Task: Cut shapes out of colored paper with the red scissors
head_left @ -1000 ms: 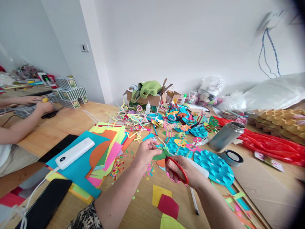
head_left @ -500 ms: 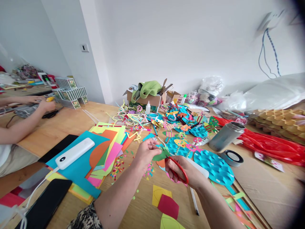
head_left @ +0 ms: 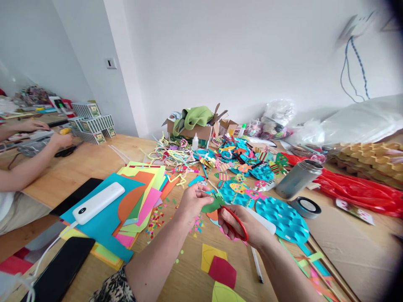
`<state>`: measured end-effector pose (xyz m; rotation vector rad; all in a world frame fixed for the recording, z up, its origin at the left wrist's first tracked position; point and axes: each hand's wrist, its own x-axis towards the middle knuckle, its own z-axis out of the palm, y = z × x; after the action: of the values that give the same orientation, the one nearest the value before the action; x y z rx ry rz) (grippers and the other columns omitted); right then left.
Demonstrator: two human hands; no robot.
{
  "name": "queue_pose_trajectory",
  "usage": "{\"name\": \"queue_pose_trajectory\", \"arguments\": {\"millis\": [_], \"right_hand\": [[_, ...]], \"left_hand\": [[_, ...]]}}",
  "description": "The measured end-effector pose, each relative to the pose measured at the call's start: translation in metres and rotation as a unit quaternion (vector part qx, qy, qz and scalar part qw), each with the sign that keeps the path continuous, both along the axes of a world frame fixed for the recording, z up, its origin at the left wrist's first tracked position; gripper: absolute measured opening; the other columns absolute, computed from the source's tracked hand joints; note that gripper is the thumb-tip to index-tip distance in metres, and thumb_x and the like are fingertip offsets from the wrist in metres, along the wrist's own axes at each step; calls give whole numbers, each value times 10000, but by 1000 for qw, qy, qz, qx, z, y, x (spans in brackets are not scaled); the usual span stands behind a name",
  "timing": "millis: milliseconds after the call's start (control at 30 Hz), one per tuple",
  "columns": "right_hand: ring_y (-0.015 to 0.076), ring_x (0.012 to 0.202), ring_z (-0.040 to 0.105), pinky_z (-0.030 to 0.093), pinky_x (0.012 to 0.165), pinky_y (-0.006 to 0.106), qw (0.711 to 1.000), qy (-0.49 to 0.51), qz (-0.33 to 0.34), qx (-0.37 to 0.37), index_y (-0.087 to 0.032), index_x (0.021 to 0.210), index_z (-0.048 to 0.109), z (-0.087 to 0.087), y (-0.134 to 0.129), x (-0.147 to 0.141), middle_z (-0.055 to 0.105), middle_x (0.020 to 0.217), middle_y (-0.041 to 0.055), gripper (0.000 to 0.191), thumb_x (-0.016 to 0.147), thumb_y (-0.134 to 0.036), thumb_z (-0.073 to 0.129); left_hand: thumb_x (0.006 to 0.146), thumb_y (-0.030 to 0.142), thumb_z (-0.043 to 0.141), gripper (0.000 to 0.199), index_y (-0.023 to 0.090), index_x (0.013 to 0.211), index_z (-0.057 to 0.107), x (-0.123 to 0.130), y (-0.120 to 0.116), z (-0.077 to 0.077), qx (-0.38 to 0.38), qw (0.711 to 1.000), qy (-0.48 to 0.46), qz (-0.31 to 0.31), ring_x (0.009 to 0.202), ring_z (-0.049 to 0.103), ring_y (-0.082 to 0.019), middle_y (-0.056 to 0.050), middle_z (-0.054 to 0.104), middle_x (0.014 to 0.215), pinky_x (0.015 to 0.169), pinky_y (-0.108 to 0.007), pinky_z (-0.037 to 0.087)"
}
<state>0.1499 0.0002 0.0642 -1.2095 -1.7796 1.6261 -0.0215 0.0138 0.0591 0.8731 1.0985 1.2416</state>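
My left hand (head_left: 193, 204) pinches a small piece of green paper (head_left: 211, 205) between thumb and fingers, above the middle of the table. Red-handled scissors (head_left: 239, 226) are in my right hand (head_left: 234, 224), fingers through the loops, and their blades meet the paper's right side. Below my hands lie a yellow paper piece (head_left: 206, 256) with a pencilled outline, a dark red one (head_left: 222, 270) and a lime-green one (head_left: 225, 293). Confetti-like scraps (head_left: 155, 224) are scattered left of my left hand.
A stack of coloured paper (head_left: 147, 201) bears a white power bank (head_left: 99, 203) at left. Blue textured paper discs (head_left: 282, 220), an open metal flask (head_left: 297, 179) and its lid (head_left: 305, 207) stand right. Behind are paper fish (head_left: 238, 188) and a cardboard box (head_left: 201, 133). Another person's hand (head_left: 61, 140) works at far left.
My hands, the scissors and the green paper hold nearly the same position. At far left, the other person's farther hand has lifted slightly and moved back.
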Motion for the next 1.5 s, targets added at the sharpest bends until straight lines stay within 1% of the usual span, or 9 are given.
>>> {"name": "queue_pose_trajectory", "arguments": {"millis": [167,400,567,700,900,1133,1500], "right_hand": [[77,382,458,280,352,185,1000,1,-4,-8,-168,681,543,-2,0,-1,560,516,-1,730,678,-895,479],[79,395,478,307,370,191,1000,24,1,-14,-159,679,552,-3,1,-1,575,538,8,730,661,-888,518],[78,398,476,305,367,187,1000,6,-5,-22,-159,681,550,0,1,-1,578,537,8,771,596,-925,517],[72,390,471,302,368,181,1000,-8,-13,-21,-157,689,550,0,0,-2,567,523,2,778,609,-928,497],[67,386,461,308,371,179,1000,-6,-15,-18,-157,695,551,-4,0,-1,561,514,-2,766,640,-918,483],[69,381,465,298,360,181,1000,4,-19,-25,-159,683,547,-2,0,-2,563,518,-1,771,605,-925,511],[71,381,467,295,362,184,999,5,-22,-28,-161,671,542,0,0,-3,559,509,-2,772,586,-928,523]], "left_hand": [[493,187,799,355,160,809,641,0,1,1,-8,1000,3,5,615,596,-139,-1,662,649,656,-271,421],[523,128,757,301,156,802,647,1,-1,6,-15,1000,13,11,616,592,-128,9,657,629,663,-262,421],[525,99,754,290,156,787,644,2,-4,12,-34,999,14,13,589,579,-122,18,645,600,640,-254,415],[532,90,744,281,149,786,640,2,-4,14,-37,999,13,12,593,583,-120,17,647,595,642,-249,416],[536,111,751,307,151,818,637,2,-4,12,-39,999,16,4,594,596,-130,8,664,610,648,-260,423],[536,144,761,321,154,831,637,1,-4,10,-36,999,19,-2,591,599,-137,5,668,620,634,-265,424],[545,131,752,301,147,831,658,1,-2,7,-36,999,18,-8,582,596,-131,4,665,622,629,-262,430]]}}
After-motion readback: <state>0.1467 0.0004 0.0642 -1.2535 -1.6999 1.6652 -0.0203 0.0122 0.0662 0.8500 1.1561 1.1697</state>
